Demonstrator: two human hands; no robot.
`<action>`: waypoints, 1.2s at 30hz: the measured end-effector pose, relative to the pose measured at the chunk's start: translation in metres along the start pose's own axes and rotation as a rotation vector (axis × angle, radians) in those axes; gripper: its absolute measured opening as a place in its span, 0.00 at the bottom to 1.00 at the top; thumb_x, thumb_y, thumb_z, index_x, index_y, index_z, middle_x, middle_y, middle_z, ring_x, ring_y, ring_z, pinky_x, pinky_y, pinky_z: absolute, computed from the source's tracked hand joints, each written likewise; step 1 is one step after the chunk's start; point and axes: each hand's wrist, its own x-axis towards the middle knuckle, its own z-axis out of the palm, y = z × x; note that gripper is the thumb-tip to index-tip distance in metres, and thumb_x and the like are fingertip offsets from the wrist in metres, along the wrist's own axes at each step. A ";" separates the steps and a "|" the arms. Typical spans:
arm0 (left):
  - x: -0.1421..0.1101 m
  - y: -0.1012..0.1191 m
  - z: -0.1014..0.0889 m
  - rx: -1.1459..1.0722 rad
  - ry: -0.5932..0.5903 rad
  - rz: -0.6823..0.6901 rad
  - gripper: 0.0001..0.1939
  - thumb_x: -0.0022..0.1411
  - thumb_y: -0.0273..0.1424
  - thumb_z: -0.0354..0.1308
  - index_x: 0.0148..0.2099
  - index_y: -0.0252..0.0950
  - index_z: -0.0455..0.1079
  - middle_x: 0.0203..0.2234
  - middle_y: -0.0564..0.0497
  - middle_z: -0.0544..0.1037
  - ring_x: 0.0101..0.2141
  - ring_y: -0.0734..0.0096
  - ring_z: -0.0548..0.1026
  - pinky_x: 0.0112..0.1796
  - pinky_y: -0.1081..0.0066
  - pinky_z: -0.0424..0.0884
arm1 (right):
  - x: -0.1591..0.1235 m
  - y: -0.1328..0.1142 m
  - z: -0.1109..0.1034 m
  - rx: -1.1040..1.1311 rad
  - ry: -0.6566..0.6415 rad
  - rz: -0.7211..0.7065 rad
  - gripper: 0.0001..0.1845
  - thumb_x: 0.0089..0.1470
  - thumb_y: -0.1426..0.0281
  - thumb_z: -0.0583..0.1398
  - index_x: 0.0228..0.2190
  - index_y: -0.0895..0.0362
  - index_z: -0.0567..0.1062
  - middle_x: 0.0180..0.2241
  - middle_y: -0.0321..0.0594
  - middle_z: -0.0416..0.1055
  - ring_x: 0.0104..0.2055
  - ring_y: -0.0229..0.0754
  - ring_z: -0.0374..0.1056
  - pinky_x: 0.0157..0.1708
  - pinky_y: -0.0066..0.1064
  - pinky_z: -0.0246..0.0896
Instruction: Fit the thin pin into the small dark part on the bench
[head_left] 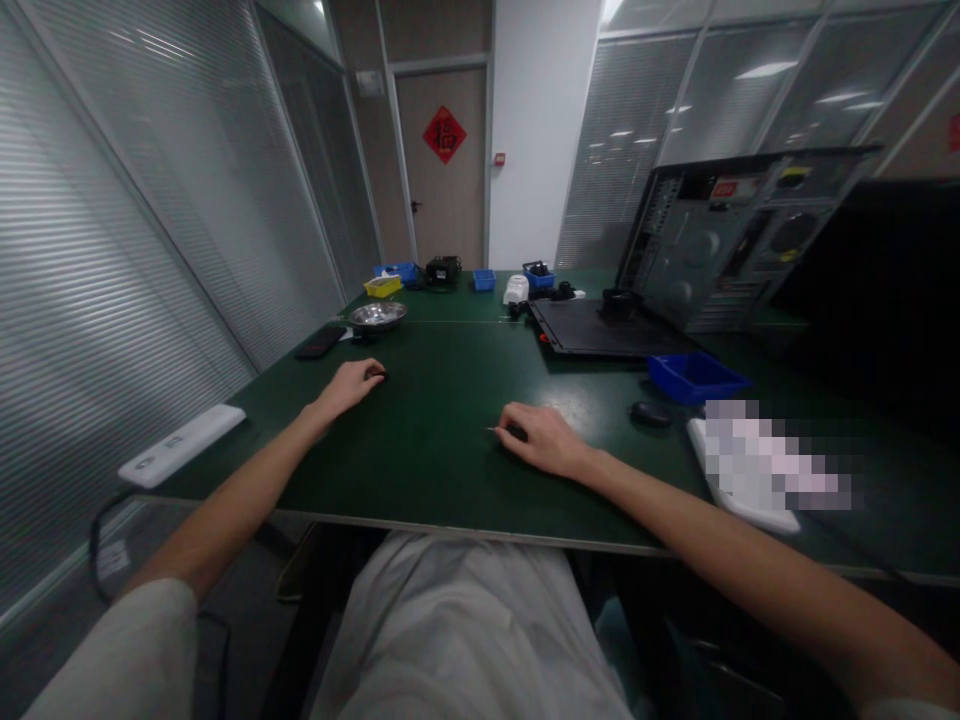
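My left hand [358,385] rests over the green table [442,470], thumb and fingers pinched together at a small dark thing [381,375] too small to name. Further right, my right hand [541,438] lies on its side on the tabletop, closed in a pinch. A thin, pale tip [490,429] pokes out leftward from its fingers; the kind of thing cannot be made out. Beyond the left hand are a black phone-like slab [321,343] and a shiny metal bowl [379,316].
A white power strip [184,447] lies at the left edge. To the right are a black mouse [650,414], a blue tray [694,378], a white keyboard [739,485], a black panel [592,330] and an open computer case [705,245]. Small bins [484,280] stand at the far end.
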 end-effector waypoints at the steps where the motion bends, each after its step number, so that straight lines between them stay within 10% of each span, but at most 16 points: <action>1: 0.000 -0.026 -0.009 0.042 0.046 -0.097 0.16 0.66 0.35 0.59 0.52 0.35 0.77 0.47 0.43 0.80 0.47 0.57 0.77 0.48 0.65 0.72 | 0.000 0.000 0.000 -0.001 -0.002 0.001 0.08 0.66 0.63 0.57 0.37 0.54 0.71 0.36 0.37 0.74 0.34 0.38 0.68 0.33 0.29 0.52; 5: -0.012 -0.108 -0.039 0.181 0.203 -0.420 0.17 0.63 0.31 0.60 0.52 0.32 0.77 0.44 0.42 0.81 0.47 0.56 0.78 0.49 0.66 0.71 | 0.000 0.000 0.000 -0.016 -0.005 0.010 0.08 0.66 0.63 0.57 0.37 0.54 0.71 0.36 0.37 0.74 0.33 0.38 0.68 0.33 0.30 0.52; 9: -0.024 -0.137 -0.051 0.201 0.240 -0.566 0.18 0.62 0.29 0.59 0.53 0.28 0.78 0.44 0.40 0.82 0.46 0.56 0.78 0.49 0.66 0.71 | -0.001 0.001 0.001 -0.011 -0.016 0.019 0.08 0.66 0.63 0.57 0.38 0.54 0.71 0.36 0.37 0.74 0.34 0.39 0.68 0.33 0.30 0.53; 36: -0.036 -0.105 -0.056 0.384 0.244 -0.483 0.17 0.64 0.24 0.56 0.53 0.24 0.77 0.47 0.40 0.78 0.47 0.59 0.72 0.51 0.67 0.64 | 0.000 -0.001 -0.001 0.007 -0.015 0.005 0.09 0.66 0.62 0.57 0.38 0.54 0.72 0.36 0.38 0.74 0.33 0.39 0.68 0.33 0.30 0.53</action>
